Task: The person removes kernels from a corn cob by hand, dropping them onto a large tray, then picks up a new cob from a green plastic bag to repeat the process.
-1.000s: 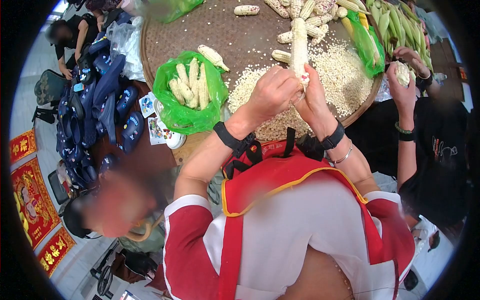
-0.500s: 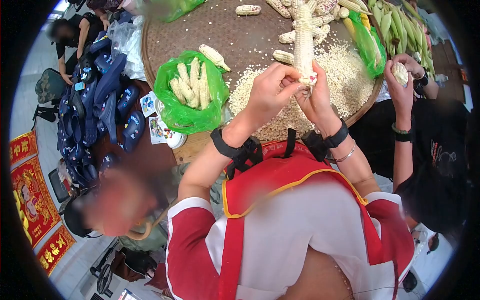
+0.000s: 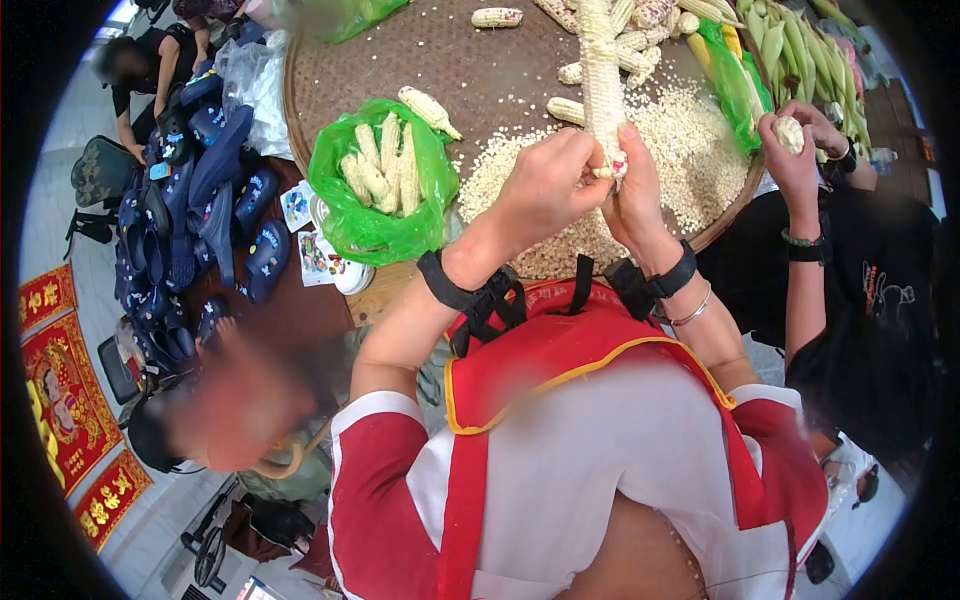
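Observation:
A mostly bare corn cob (image 3: 602,85) points away from me over the round tray, with a few white and pink kernels at its near end. My right hand (image 3: 640,195) is wrapped round that near end from the right. From the left, my left hand (image 3: 550,185) pinches at the same end, its fingers closed against the cob. Under and around my hands lies a heap of loose pale kernels (image 3: 690,160). Left of them, a green bag (image 3: 330,190) holds several stripped cobs (image 3: 385,170).
The round brown tray (image 3: 380,60) carries more cobs at its far side. At right, a co-worker's hands (image 3: 795,165) hold a piece of corn. Husked corn (image 3: 800,60) lies upper right. Blue clogs (image 3: 215,170) are piled left, near another person (image 3: 250,400).
The cob and my hands have shifted slightly, with my left hand higher over its near end. The co-worker's hands and corn piece have moved a little to the left.

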A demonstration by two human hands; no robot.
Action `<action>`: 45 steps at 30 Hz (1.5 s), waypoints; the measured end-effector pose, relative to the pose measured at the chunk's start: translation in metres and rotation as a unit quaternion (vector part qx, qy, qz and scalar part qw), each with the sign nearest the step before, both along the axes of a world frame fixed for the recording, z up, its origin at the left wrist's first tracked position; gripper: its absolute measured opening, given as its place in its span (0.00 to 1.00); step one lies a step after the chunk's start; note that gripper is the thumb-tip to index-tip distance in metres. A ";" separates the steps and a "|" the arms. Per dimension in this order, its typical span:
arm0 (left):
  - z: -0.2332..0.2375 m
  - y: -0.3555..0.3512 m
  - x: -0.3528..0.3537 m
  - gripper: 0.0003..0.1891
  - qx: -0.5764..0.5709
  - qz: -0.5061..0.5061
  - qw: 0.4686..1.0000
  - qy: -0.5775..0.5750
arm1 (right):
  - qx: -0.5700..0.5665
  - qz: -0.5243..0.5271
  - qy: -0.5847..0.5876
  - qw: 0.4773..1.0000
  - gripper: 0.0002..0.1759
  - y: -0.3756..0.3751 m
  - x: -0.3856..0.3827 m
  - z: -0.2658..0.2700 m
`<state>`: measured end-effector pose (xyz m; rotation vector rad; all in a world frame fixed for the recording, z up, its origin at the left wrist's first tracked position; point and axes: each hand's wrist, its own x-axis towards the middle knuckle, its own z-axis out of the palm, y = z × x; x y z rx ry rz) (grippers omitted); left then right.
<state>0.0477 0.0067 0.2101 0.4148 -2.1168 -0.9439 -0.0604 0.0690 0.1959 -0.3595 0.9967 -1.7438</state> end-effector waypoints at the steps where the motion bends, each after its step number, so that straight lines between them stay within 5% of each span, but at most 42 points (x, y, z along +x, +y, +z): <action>1: 0.002 0.000 0.001 0.10 0.000 0.000 1.000 0.001 | 0.006 0.004 0.006 1.000 0.16 0.000 0.000 0.001; 10: 0.002 0.004 0.005 0.07 0.223 -0.023 0.973 0.050 | -0.004 0.008 -0.063 0.998 0.18 -0.005 -0.005 0.012; 12: 0.000 0.006 0.004 0.06 0.353 -0.020 0.930 0.096 | -0.013 -0.009 -0.040 0.999 0.19 -0.004 -0.004 0.009; 25: 0.011 0.002 0.007 0.06 0.389 -0.047 0.920 0.001 | -0.061 -0.045 0.196 0.978 0.27 -0.004 -0.005 0.009; 31: 0.012 0.001 0.004 0.06 0.283 0.001 0.957 -0.061 | -0.039 -0.070 0.195 0.977 0.26 -0.007 -0.007 0.000; 40: -0.005 -0.004 0.002 0.08 0.472 -0.063 0.878 0.051 | -0.011 -0.003 0.071 0.997 0.28 -0.007 -0.014 0.002; 45: -0.007 -0.003 0.001 0.07 0.326 -0.002 0.945 0.039 | -0.042 0.001 0.051 0.998 0.26 -0.009 -0.021 -0.012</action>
